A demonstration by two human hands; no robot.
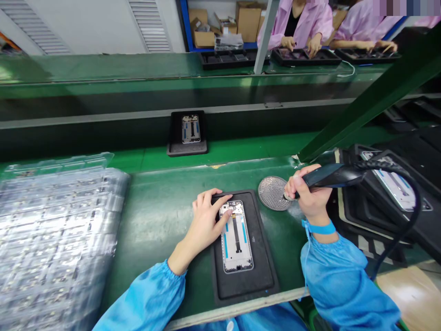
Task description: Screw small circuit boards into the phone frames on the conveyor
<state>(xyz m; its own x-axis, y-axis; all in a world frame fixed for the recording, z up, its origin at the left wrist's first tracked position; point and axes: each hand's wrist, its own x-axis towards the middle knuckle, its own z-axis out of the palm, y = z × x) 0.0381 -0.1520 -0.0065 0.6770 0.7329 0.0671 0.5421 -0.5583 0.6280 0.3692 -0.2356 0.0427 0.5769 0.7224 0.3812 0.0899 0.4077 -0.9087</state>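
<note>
My left hand (208, 216) rests with fingers spread at the top left of a phone frame (246, 248); the thumb and a fingertip touch its upper part. The frame has a dark ribbon strip and blue strips, and lies in a black tray (263, 266). My right hand (312, 197) is wrapped round a black electric screwdriver (330, 175) with a thick cable. Its tip points down at the right side of a round metal screw plate (272, 193) dotted with small holes. A blue wrist strap (320, 228) circles my right wrist.
Stacked clear plastic trays (58, 239) fill the left. Beyond the bench edge, another black tray (188, 148) holds a phone frame. Black trays (372, 207) pile up at right beneath a slanting green post (365, 101). Across from me, people in pink sleeves (319, 23) work over trays.
</note>
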